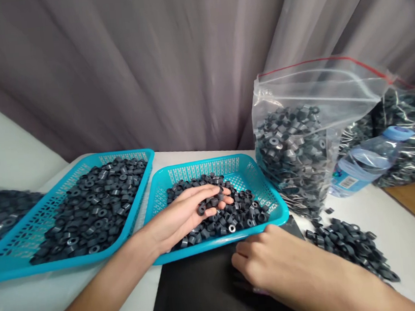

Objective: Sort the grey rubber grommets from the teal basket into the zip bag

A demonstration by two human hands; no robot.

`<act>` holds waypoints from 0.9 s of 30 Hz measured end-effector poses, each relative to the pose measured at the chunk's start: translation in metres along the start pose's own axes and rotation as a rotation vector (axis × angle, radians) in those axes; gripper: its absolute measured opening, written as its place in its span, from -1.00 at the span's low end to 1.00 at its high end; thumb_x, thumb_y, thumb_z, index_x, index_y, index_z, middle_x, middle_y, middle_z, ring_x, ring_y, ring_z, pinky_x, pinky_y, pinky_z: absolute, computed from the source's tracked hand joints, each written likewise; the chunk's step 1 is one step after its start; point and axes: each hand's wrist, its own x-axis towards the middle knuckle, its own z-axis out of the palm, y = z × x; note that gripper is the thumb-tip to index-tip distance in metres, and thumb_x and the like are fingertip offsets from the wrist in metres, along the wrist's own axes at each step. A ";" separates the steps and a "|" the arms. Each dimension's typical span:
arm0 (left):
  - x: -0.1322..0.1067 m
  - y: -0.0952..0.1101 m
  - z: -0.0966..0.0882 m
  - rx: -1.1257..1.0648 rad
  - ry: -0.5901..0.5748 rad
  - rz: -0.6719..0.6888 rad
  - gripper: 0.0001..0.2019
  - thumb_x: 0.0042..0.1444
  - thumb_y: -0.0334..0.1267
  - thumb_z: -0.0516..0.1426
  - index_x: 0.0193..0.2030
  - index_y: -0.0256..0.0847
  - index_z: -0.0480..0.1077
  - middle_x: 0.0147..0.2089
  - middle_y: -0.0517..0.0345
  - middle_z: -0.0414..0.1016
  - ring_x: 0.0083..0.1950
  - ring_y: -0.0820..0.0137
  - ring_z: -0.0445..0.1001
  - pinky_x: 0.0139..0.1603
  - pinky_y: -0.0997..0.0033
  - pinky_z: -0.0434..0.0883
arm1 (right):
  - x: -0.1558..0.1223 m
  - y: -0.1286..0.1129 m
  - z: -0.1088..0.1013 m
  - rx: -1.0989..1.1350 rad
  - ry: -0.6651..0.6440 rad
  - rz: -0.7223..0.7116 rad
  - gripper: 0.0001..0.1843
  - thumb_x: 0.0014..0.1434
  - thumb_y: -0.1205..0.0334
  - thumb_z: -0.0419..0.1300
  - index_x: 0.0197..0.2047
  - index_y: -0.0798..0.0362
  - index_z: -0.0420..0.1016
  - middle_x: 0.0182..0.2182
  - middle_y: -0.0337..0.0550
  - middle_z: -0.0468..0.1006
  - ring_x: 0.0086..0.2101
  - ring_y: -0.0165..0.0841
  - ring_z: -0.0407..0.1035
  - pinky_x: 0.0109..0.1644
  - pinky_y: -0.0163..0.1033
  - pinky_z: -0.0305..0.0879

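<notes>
My left hand is inside the right-hand blue plastic basket, palm turned sideways and fingers curled round several small dark grey plastic rings. Under and around it lies a heap of the same rings. Over the black mat, just in front of that basket, my right hand is closed with its back towards me. Its fingertips are mostly hidden, so whatever it pinches, if anything, cannot be made out.
A second blue basket full of rings stands left, beside a plastic bag of rings. At right are an upright zip bag, a tilted water bottle, another filled bag and a loose ring pile. A grey curtain hangs behind.
</notes>
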 end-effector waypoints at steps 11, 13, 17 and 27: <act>-0.004 0.005 0.006 -0.099 0.023 -0.039 -0.81 0.28 -0.38 0.16 -0.24 -0.33 0.63 -0.19 -0.05 0.65 -0.24 0.46 0.53 -0.28 0.56 0.40 | 0.018 0.033 -0.024 0.785 0.340 0.306 -0.63 0.41 -0.01 0.04 -0.32 0.03 0.45 -0.45 -0.25 0.42 -0.46 -0.43 0.20 -0.39 -0.29 0.10; -0.004 0.004 0.006 -0.075 0.034 -0.054 -0.82 0.28 -0.35 0.17 -0.23 -0.33 0.63 -0.18 -0.06 0.66 -0.24 0.44 0.54 -0.29 0.55 0.39 | 0.029 0.049 -0.013 1.098 0.571 0.426 -0.60 0.34 -0.11 0.10 -0.33 0.03 0.44 -0.50 -0.31 0.30 -0.51 -0.46 0.10 -0.46 -0.31 0.03; -0.001 0.004 0.005 -0.021 0.025 -0.068 -0.80 0.28 -0.28 0.19 -0.13 -0.33 0.62 -0.12 -0.13 0.67 -0.19 0.39 0.59 -0.28 0.54 0.40 | 0.046 0.070 0.005 1.588 0.786 0.585 -0.56 0.10 -0.18 0.32 -0.29 0.06 0.48 -0.48 -0.33 0.25 -0.50 -0.46 0.09 -0.50 -0.33 0.04; 0.002 0.006 0.003 -0.071 -0.094 -0.033 -0.77 0.31 -0.34 0.12 -0.07 -0.37 0.60 0.02 -0.17 0.64 -0.04 0.23 0.63 0.04 0.33 0.51 | 0.046 0.076 0.006 1.904 0.660 0.635 -0.71 0.31 0.07 0.12 -0.26 0.12 0.52 -0.33 -0.11 0.54 -0.38 -0.38 0.39 -0.22 -0.27 0.33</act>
